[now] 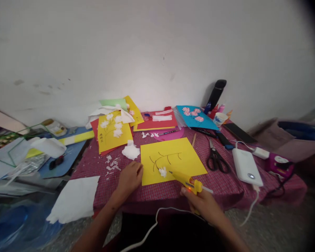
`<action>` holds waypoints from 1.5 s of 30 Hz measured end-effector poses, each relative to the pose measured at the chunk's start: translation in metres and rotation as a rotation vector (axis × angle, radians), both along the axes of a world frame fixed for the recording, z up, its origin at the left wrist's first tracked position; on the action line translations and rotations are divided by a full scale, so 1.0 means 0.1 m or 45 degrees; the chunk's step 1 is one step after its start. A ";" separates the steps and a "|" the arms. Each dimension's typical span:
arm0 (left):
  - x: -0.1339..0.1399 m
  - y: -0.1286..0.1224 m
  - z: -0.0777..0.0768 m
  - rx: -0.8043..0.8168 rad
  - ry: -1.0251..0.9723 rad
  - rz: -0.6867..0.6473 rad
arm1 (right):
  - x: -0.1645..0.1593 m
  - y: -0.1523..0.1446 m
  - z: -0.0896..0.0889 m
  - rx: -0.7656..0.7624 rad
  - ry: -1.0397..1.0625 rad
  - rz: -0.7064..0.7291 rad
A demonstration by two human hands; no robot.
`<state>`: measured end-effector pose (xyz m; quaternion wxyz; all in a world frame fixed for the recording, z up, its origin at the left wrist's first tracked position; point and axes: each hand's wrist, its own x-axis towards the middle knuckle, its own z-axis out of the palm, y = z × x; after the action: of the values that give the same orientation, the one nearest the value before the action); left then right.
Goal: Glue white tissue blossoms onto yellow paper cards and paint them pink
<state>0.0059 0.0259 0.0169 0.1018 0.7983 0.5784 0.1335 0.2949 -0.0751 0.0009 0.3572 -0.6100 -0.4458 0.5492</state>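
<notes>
My right hand (202,203) is wrapped round a yellow hot glue gun (186,179) with a small orange light and a glue stick at its back. The nozzle points left, close beside a white paper flower (162,172). That flower sits low on a yellow sheet of paper (191,161) bearing a dark drawn branch. At the sheet's left edge rests my left hand (130,177), its fingers curled together; whatever they might hold is hidden. Just beyond it lies a white crumpled tissue piece (131,151), with torn white scraps (112,165) to its left.
Black scissors (217,161) and a white power bank (247,167) lie to the right. Finished flower cards, yellow (109,138) and blue (191,117), are at the back. A paper cup (219,119) stands near a black bottle (217,93). A white cord (157,218) crosses my lap.
</notes>
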 end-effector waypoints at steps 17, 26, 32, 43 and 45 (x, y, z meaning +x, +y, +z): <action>-0.38 0.92 0.15 0.192 0.177 0.115 | 0.01 0.13 -0.19 0.027 -0.138 -0.119; -0.43 0.76 0.05 0.200 0.142 0.150 | 0.01 0.13 -0.19 0.052 -0.208 -0.116; -0.35 0.83 0.14 0.273 0.206 0.063 | -0.04 0.14 -0.14 0.044 -0.181 -0.167; -0.40 0.97 0.08 0.136 0.070 0.182 | 0.00 0.13 -0.27 0.078 -0.145 -0.138; -0.42 0.94 0.10 0.156 -0.043 0.234 | 0.00 0.13 -0.27 0.067 -0.128 -0.138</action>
<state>-0.0359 0.1199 0.0272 0.0500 0.7443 0.6381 0.1907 0.2953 -0.0619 -0.0261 0.3794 -0.6503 -0.4439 0.4859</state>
